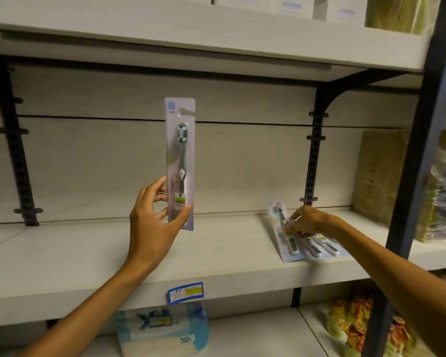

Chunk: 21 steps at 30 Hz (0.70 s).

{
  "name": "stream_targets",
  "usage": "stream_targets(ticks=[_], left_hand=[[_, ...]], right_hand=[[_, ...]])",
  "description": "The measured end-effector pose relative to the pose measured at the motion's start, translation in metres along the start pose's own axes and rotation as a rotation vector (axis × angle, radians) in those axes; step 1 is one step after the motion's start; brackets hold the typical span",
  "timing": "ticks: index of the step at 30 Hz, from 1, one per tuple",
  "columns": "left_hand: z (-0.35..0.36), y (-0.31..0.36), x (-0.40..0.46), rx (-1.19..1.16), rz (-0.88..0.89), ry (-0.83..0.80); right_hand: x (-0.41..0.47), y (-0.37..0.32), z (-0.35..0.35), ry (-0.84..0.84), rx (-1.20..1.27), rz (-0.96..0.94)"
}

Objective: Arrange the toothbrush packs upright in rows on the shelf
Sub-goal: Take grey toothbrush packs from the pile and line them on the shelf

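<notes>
My left hand point(153, 215) pinches the lower end of one toothbrush pack point(180, 150), thumb in front and fingers behind. The pack stands upright just above the pale wooden shelf point(88, 256), near its middle; it holds a dark green brush. At the right, several more toothbrush packs point(294, 247) lie flat and fanned out on the shelf. My right hand point(308, 222) rests on this pile, its fingertips pinching the top pack point(281, 215), whose far end is tilted up.
Black brackets point(314, 155) run up the back panel at left and right. A dark steel post point(420, 150) stands at the right front. A blue price label point(186, 292) sticks to the shelf edge. Wrapped goods point(386, 176) fill the far right; bagged goods lie below.
</notes>
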<state>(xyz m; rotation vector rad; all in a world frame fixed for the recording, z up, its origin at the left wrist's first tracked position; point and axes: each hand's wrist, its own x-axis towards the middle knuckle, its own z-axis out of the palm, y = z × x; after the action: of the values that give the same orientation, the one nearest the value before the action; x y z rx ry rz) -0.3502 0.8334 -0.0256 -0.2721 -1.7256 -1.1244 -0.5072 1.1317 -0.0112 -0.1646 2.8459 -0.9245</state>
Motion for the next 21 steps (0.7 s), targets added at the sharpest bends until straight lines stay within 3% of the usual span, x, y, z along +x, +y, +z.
stream_targets(ticks=[13, 21], left_hand=[[0.017, -0.001, -0.004, 0.028, -0.013, -0.010], [0.025, -0.002, -0.002, 0.031, -0.016, -0.019]], right_hand=[[0.015, 0.008, 0.010, 0.030, -0.350, -0.070], [0.020, 0.012, 0.012, 0.067, -0.382, -0.120]])
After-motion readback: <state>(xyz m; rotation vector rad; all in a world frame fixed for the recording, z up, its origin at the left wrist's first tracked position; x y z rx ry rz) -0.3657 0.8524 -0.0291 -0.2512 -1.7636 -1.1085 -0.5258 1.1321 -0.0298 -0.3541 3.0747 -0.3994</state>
